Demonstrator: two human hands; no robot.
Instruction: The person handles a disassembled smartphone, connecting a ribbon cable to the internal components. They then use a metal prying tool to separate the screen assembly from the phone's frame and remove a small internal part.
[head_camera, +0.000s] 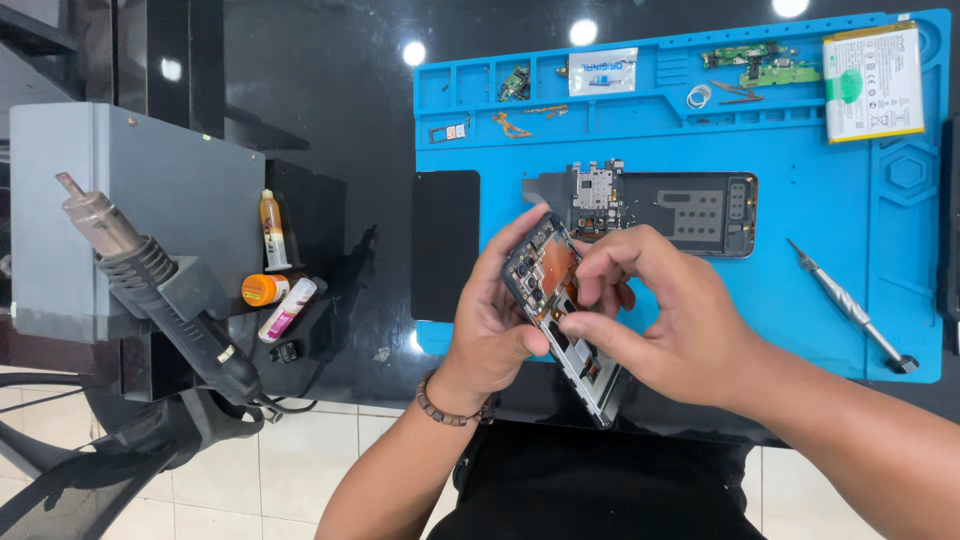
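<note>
My left hand cradles an opened phone frame, tilted, its inner side with an orange-copper patch facing up. My right hand pinches at the middle of that frame with thumb and forefinger. Whether a small part sits between the fingertips cannot be told. Both hands hover over the near edge of a blue repair mat.
On the mat lie a phone back housing with a circuit board, a black panel, a screwdriver, a battery, small boards and a sachet. At left: a hot-air gun, grey box, small bottles.
</note>
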